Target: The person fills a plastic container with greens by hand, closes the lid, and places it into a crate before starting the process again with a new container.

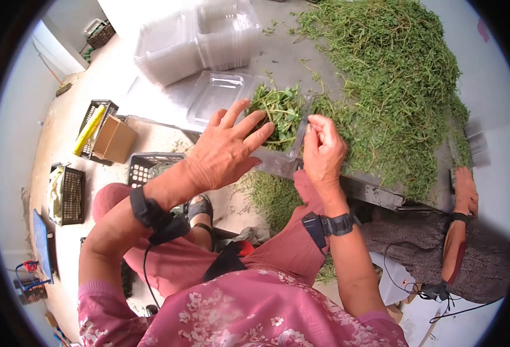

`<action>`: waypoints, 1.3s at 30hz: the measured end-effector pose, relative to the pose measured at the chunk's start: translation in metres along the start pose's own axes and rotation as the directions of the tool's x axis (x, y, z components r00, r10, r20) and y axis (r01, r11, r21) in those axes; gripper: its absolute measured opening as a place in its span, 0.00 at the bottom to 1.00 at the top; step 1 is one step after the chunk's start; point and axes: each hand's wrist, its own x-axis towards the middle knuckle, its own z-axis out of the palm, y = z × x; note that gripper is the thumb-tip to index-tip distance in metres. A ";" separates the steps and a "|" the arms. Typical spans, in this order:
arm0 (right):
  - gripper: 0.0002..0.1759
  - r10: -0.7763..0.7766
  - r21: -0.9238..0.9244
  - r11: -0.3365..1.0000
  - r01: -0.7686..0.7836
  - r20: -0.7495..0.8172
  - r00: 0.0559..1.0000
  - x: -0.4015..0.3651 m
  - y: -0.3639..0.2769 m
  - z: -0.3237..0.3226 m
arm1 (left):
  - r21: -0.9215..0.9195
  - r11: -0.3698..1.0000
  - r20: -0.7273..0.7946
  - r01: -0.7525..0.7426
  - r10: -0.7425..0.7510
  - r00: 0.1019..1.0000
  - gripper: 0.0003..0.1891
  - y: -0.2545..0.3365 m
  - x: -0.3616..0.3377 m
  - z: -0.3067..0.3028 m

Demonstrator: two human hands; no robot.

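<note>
A clear plastic clamshell container (277, 163) holds leafy green stems (282, 113) at the near edge of the table. Its clear lid (215, 95) appears folded back toward the left. Over the container's left side, my left hand (223, 144) is open with fingers spread, the fingertips reaching over the greens. Whether they press on the stems is hard to tell. My right hand (326, 149) is closed at the container's right rim, thumb and index finger pinching it. A large heap of the same greens (388, 87) lies to the right.
Stacked clear containers (194, 43) stand at the table's back left. A co-worker's hand (464, 191) is by the heap's right edge. Black crates (67, 195) and a cardboard box (115, 140) sit on the floor at left. More greens (275, 196) lie below the table edge.
</note>
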 end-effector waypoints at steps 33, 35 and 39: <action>0.05 0.129 -0.468 0.882 0.046 0.335 0.933 0.056 0.020 -0.077 | -0.155 0.968 -0.182 -0.200 0.171 0.968 0.24 -0.013 0.017 0.007; 0.04 0.165 -0.478 0.878 0.002 0.306 0.938 0.061 0.022 -0.076 | -0.143 0.969 -0.183 -0.201 0.174 0.968 0.23 -0.015 0.015 0.006; 0.02 0.214 -0.453 0.883 -0.123 0.156 0.964 0.083 0.002 -0.069 | -0.143 0.972 -0.185 -0.185 0.157 0.970 0.23 -0.019 0.011 0.006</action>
